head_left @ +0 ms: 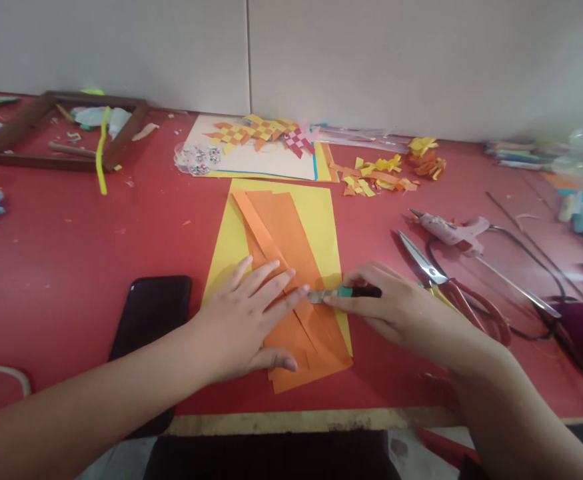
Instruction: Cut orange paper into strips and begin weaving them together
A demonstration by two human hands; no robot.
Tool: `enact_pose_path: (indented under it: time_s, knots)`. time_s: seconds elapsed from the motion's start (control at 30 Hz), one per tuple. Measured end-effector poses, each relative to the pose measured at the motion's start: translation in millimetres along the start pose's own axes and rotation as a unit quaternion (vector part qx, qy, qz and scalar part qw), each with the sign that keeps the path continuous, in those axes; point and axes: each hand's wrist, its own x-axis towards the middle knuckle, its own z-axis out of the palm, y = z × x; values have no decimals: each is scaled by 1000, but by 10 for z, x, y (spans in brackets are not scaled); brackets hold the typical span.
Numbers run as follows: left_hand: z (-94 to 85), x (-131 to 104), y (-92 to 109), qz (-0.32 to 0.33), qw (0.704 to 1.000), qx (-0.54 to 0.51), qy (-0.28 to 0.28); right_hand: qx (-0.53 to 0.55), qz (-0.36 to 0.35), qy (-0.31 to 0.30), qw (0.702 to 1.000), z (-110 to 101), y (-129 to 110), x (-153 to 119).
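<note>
Orange paper (298, 233) lies in layered sheets at the middle of the red counter (91, 253), on top of a yellow sheet (324, 207), with a narrow folded strip (261, 230) slanting across it. The left hand (244, 320) rests on the strip and paper, palm down, its fingers spread wide and holding nothing. The right hand (396, 307) has its fingers closed around a craft knife (345, 292), the blade (316, 297) lying over the orange paper beside the left fingertips.

The step in hand looks like blade work along the folded edge; the next move calls for steady pressure on the layers and fingertips clear of the blade.

Counted, there are two hands, one craft knife, one yellow sheet under the orange, one phone (154, 313), one pair of scissors (424, 262), one glue gun (454, 233) and one wooden frame (36, 160). The woven paper pieces (264, 130) overlap, perhaps three of them.
</note>
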Motion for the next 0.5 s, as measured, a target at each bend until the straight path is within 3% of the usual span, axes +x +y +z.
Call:
enact_pose_path:
  time_s: [0.5]
  knots:
    - [4, -14, -25, 2, 1000, -7, -16, 50, -5, 13, 999, -59, -21, 42]
